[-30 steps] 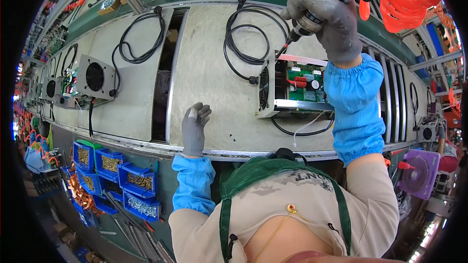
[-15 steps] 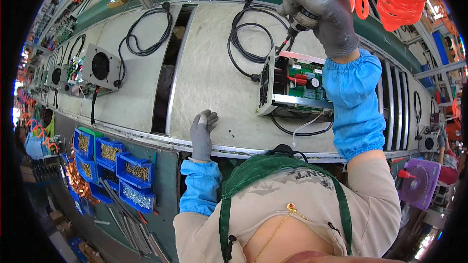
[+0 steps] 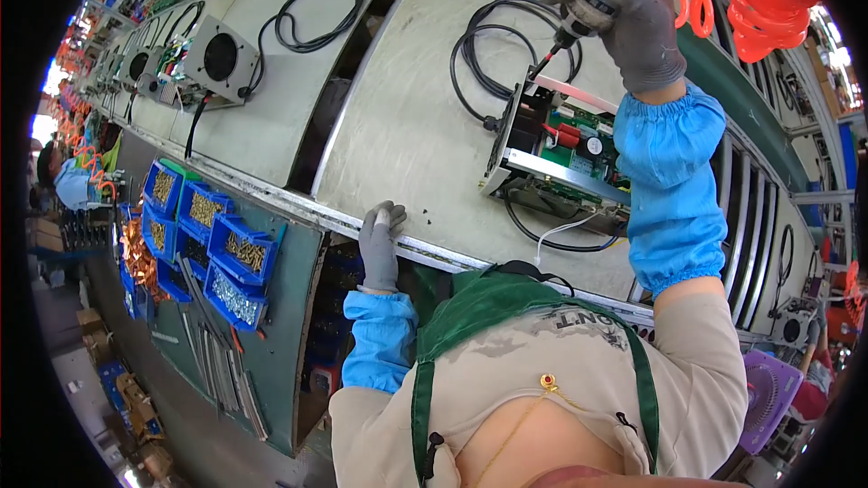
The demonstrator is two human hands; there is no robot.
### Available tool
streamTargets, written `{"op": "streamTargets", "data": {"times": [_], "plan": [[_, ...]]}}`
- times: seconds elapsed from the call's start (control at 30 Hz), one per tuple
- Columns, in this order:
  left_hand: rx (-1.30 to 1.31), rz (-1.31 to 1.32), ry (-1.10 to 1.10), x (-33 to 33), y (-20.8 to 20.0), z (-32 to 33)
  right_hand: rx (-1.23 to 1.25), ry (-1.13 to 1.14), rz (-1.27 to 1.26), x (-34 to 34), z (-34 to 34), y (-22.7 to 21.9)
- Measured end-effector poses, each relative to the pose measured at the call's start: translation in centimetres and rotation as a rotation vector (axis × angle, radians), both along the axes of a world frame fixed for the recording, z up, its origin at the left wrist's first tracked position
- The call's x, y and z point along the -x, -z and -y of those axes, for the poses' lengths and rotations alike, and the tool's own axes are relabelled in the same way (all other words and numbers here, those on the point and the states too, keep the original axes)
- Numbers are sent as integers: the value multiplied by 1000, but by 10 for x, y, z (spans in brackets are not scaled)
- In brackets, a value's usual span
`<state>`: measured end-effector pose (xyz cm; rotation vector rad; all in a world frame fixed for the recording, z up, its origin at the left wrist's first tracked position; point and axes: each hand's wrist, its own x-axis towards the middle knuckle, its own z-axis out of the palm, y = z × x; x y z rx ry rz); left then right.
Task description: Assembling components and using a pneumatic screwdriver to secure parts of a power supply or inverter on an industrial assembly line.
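Observation:
My right hand (image 3: 640, 29), in a grey glove, is wrapped round a power screwdriver (image 3: 589, 14). The driver's thin bit points down at the upper corner of the end panel on an open metal-cased electronic unit (image 3: 551, 172). Inside the casing a green circuit board (image 3: 559, 155) carries red parts and a round black one; my blue right sleeve hides the unit's right end. My left hand (image 3: 380, 248), also gloved in grey, rests on the bench's front rail with its fingers extended and nothing in them. A coiled black power cable (image 3: 466, 54) lies behind the unit.
Blue bins (image 3: 237, 253) of screws stand at the left front, beside long metal strips (image 3: 212, 352). Another unit with a round black fan (image 3: 220, 56) sits further left along the bench. An orange coiled hose (image 3: 768, 0) hangs at upper right, above metal rollers (image 3: 750, 226).
The whole view has tilted and shifted a little. My right hand keeps the screwdriver at the same corner of the unit. My left hand stays by the bench's front edge.

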<state>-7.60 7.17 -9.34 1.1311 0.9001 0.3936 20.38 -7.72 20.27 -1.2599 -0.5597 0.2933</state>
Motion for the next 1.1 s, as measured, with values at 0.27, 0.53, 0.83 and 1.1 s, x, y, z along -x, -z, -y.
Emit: {"op": "streamTargets", "data": {"times": [0.27, 0.53, 0.83, 1.1], "plan": [[-546, -124, 184, 3, 27, 18, -216, -105, 151, -13, 4, 23], [-1044, -372, 583, -22, 24, 3, -361, 149, 268, 40, 17, -7], [-199, 322, 435, -59, -89, 55, -552, -597, 356, 35, 83, 17], [-347, 578, 442, -77, -131, 95, -656, -421, 202, 71, 103, 31]]}}
